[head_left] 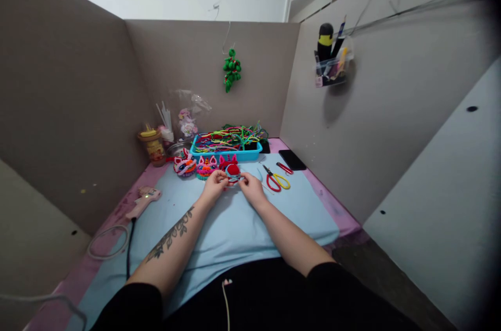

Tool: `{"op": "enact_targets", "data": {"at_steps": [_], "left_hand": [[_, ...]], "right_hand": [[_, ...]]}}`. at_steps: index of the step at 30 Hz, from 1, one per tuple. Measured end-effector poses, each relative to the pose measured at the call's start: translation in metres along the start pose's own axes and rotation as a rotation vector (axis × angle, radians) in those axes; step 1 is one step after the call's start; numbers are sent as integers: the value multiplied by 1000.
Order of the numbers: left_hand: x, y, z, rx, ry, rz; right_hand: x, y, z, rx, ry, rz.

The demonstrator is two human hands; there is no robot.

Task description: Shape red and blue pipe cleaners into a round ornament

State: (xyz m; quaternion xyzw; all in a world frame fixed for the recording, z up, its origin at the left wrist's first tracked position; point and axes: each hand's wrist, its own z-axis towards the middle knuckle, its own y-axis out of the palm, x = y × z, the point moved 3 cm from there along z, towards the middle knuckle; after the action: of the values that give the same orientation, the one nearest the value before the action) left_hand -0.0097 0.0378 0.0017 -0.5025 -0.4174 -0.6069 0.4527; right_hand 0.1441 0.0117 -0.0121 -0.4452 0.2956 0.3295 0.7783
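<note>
My left hand (216, 186) and my right hand (251, 188) meet over the blue cloth, fingers pinched on opposite sides of a small round red craft piece with a pale blue edge (234, 170). Its lower part is partly covered by my fingertips, and its exact kind is too small to make out. Just beyond my left hand sit finished-looking fuzzy animal heads: an orange and pink one (206, 166), a purple and orange one (185, 164) and a red one (227, 161). Right of my right hand lie scissors with one red and one yellow handle (276, 179).
A blue tray (227, 155) heaped with colourful fuzzy stems stands behind. A pink glue gun (143, 202) with a cable lies left. A red-handled cutter (284, 168) and black phone (292, 160) lie right. Partition walls (211, 70) enclose the table.
</note>
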Motion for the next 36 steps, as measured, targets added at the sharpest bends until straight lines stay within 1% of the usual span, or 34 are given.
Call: {"op": "enact_targets", "data": {"at_steps": [2,4,5,6,8,10,12,17,20,23,27,30,36], "left_hand": [[4,-7,0,92,126,195],[12,-13,-2,196,299,395],[16,-16,-3,225,371,471],[19,-18,-3,230,419,518],[22,-19,-2,152,455,545],[22,-19,0,44,458,522],[21,-19,1,-30,457,496],[16,-18,2,-119,428,475],[16,-17,1,-133,355,457],[18,-16,0,-136,289,362],[17,-14,1,-192,242,240],[14,-12,1,-220,226,198],[15,-9,-2,-178,278,256]], "right_hand": [[-2,-2,0,-9,-66,-108],[-5,-4,-1,-10,-119,-195],[-7,-5,-2,-13,-138,-223],[-9,-5,-3,-19,-156,-242],[-13,-6,-5,-36,-190,-264],[-15,-6,-6,-47,-219,-280],[-17,-6,-7,-50,-247,-297],[-22,-9,-8,-39,-316,-317],[-24,-10,-9,-27,-332,-300],[-28,-14,-10,18,-345,-256],[-32,-18,-10,68,-378,-152],[-31,-17,-10,75,-393,-67],[-26,-11,-8,96,-324,-1]]}}
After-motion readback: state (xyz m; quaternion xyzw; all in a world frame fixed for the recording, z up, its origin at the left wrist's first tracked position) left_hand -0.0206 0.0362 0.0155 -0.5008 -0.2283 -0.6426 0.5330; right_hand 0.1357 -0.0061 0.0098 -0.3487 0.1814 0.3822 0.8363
